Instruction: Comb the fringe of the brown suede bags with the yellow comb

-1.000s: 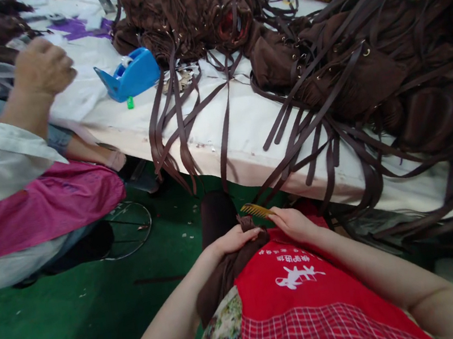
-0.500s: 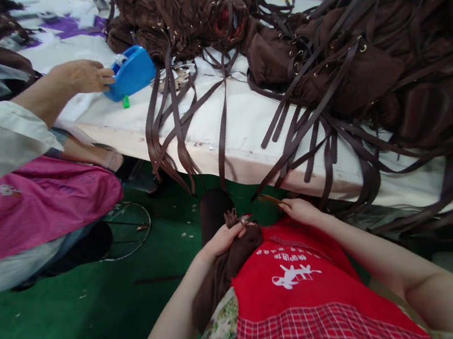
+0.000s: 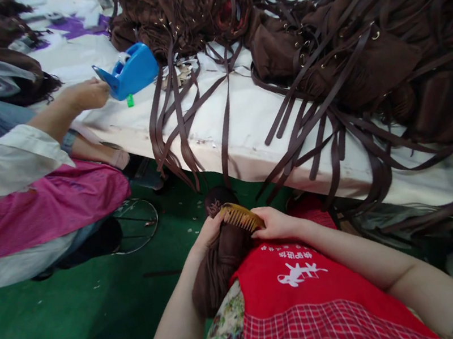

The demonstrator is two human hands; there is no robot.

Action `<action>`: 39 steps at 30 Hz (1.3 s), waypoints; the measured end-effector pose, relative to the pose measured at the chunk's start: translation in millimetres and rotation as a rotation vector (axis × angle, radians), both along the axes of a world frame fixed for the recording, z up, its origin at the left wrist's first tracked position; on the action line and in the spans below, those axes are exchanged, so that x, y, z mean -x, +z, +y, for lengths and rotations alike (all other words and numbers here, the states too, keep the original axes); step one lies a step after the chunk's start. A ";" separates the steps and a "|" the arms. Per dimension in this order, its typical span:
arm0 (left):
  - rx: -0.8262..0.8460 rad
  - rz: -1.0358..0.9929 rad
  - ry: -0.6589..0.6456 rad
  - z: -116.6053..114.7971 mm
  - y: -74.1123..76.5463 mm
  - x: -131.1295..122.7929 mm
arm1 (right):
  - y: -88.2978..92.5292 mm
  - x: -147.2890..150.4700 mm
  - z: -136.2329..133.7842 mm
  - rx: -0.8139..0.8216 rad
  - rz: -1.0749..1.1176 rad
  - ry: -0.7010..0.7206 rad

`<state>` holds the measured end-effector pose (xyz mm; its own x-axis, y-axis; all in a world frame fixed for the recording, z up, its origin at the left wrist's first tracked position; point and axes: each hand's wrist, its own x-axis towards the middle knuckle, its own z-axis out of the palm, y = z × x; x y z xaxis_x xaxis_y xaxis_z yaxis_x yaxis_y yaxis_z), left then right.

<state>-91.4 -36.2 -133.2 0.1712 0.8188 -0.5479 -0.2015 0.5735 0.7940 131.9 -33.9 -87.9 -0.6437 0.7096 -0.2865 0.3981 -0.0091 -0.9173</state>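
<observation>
A dark brown suede-like bag (image 3: 227,258) lies bunched over my lap, partly under my left arm. My left hand (image 3: 209,232) is closed around its gathered upper end, where a small tuft of fringe (image 3: 214,207) sticks out. In my right hand (image 3: 276,223) is a yellowish-brown comb (image 3: 240,217), gripped at its near end. The comb lies across the top of the bag, its far end beside my left fingers, teeth facing down toward me. I cannot tell whether the teeth touch the fringe.
On the white table (image 3: 251,108) lie piled brown bags (image 3: 342,59) with long straps hanging over its front edge. A co-worker's hand (image 3: 89,94) is at a blue tape dispenser (image 3: 136,72), beside a small green piece (image 3: 130,100). A wire-ringed stool (image 3: 149,224) stands left.
My right hand has brought the comb leftward from beside the table edge to over the bag at my left hand. The co-worker's hand has drawn back slightly from the tape dispenser.
</observation>
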 end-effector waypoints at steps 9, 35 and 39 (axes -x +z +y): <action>0.055 0.209 0.223 23.2 -12.7 38.2 | -43.5 27.3 33.7 0.150 -0.103 0.076; 0.052 0.095 0.136 18.5 -9.3 8.3 | -32.8 -5.2 27.5 0.544 0.101 -0.162; 0.121 -0.112 0.242 12.9 -6.0 12.1 | -37.9 -13.0 23.3 0.537 0.067 -0.218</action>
